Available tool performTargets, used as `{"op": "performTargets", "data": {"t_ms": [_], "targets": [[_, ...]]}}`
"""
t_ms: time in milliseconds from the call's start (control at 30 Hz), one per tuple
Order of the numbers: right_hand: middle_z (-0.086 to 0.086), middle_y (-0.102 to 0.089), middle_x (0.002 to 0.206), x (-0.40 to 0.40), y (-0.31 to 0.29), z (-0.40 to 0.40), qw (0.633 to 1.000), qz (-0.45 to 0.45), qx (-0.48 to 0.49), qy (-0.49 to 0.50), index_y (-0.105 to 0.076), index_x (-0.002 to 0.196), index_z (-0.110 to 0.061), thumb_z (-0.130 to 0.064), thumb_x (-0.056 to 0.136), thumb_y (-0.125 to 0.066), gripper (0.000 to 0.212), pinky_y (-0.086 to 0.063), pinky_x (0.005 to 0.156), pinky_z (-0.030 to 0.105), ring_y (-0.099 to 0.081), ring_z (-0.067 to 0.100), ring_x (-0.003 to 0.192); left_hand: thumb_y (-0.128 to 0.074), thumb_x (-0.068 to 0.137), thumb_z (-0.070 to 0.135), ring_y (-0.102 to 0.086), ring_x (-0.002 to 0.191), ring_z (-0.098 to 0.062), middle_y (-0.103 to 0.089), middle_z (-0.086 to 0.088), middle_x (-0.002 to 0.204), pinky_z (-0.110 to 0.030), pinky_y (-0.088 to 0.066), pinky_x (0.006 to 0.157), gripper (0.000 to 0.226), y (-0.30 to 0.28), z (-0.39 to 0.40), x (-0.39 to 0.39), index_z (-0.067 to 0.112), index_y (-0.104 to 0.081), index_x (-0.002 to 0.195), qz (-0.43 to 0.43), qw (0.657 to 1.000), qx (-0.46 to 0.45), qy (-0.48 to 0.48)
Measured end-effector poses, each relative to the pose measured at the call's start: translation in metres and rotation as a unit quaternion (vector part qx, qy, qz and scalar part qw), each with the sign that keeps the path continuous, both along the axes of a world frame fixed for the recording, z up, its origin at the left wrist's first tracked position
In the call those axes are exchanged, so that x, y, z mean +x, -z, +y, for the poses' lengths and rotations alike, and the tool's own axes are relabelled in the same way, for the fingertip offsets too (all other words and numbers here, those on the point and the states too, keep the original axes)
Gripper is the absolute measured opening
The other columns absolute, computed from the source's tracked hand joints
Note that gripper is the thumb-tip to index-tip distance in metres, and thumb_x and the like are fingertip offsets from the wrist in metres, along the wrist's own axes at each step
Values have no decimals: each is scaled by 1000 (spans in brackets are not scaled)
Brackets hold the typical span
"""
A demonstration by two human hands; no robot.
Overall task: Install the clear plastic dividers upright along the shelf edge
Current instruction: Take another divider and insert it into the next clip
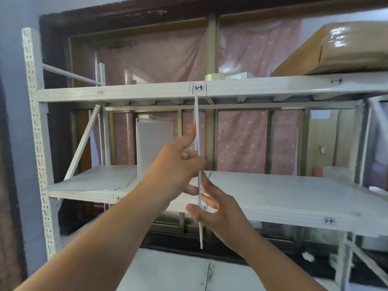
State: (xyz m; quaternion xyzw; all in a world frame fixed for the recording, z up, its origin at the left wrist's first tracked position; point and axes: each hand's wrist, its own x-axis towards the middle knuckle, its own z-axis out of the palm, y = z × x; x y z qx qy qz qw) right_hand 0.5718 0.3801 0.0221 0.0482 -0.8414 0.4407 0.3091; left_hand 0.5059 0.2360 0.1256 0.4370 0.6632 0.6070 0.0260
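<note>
Pinching edge-on divider (197, 131) upright: left hand (178, 164) above, right hand (212, 204) below.

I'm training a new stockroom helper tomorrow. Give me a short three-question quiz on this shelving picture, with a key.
1. True or false: both hands hold the divider seen edge-on.
2. Which label on the upper shelf edge does the divider's top end meet? A) 1-2 B) 2-3 C) 3-4
3. Fill in: another divider already stands upright on the ______ shelf.

Key
1. True: the left hand grips higher up, the right hand lower down.
2. B
3. lower; a roll of tape and a cardboard box sit on the upper one.
</note>
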Motion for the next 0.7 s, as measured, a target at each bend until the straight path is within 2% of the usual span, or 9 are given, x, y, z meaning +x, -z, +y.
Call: {"op": "performTargets", "data": {"t_ms": [133, 200, 267, 333, 433, 500, 567, 633, 700], "targets": [[-20, -51, 158, -20, 0, 33, 999, -7, -27, 16, -33, 156, -60, -55, 92, -72, 76, -46, 117, 41, -53, 12, 143, -67, 96, 3, -76, 102, -38, -70, -17, 114, -56, -67, 83, 84, 0, 36, -26, 49, -40, 160, -37, 999, -10, 26], [-15, -50, 160, -31, -4, 47, 998, -10, -49, 28, -38, 157, -55, -51, 92, -75, 75, -47, 117, 44, -55, 15, 141, -67, 95, 1, -74, 91, -32, -65, -19, 106, -50, -70, 78, 87, 0, 55, -41, 49, -38, 161, -53, 998, -5, 37], [-15, -46, 163, -42, -10, 60, 997, -10, -67, 40, -38, 157, -54, -49, 92, -77, 76, -48, 116, 46, -54, 16, 142, -69, 94, 2, -69, 88, -29, -66, -20, 111, -34, -69, 65, 87, 0, 72, -58, 47, -38, 162, -72, 996, 7, 48], [-18, -41, 164, -52, -15, 70, 995, -5, -83, 46, -38, 158, -52, -46, 94, -76, 75, -48, 116, 48, -51, 16, 144, -72, 94, 6, -72, 101, -23, -71, -13, 134, -26, -65, 63, 83, 5, 88, -75, 42, -41, 161, -82, 995, 18, 61], [-19, -45, 161, -68, -22, 86, 994, -1, -86, 65, -46, 155, -45, -43, 97, -73, 64, -53, 109, 42, -53, 15, 142, -76, 94, 13, -64, 132, -20, -56, 9, 160, -41, -64, 85, 75, 21, 110, -99, 41, -48, 158, -112, 985, 17, 127], [-12, -53, 158, -79, -23, 95, 993, -10, -92, 69, -54, 150, -38, -36, 100, -71, 53, -58, 99, 35, -62, 16, 133, -78, 93, 14, -67, 118, -24, -60, 12, 155, -47, -64, 82, 76, 34, 125, -114, 48, -49, 155, -144, 977, 11, 158], [-11, -60, 151, -89, -24, 102, 992, -18, -104, 75, -60, 143, -34, -25, 103, -68, 42, -60, 90, 29, -70, 14, 121, -78, 93, 11, -65, 100, -34, -68, -8, 136, -49, -65, 77, 80, 44, 139, -129, 53, -48, 154, -177, 967, 8, 184], [-17, -65, 142, -95, -25, 109, 991, -25, -95, 91, -64, 132, -42, -19, 104, -65, 37, -60, 91, 29, -71, 10, 117, -78, 92, 10, -61, 96, -37, -68, -12, 118, -51, -65, 76, 81, 50, 152, -144, 54, -48, 153, -190, 959, 13, 209], [-32, -68, 129, -100, -26, 115, 990, -55, -85, 101, -60, 129, -52, -17, 103, -64, 43, -59, 86, 20, -70, -2, 112, -78, 92, 12, -66, 94, -33, -73, -7, 115, -50, -65, 75, 77, 57, 164, -159, 52, -52, 152, -191, 955, 17, 227]]}}
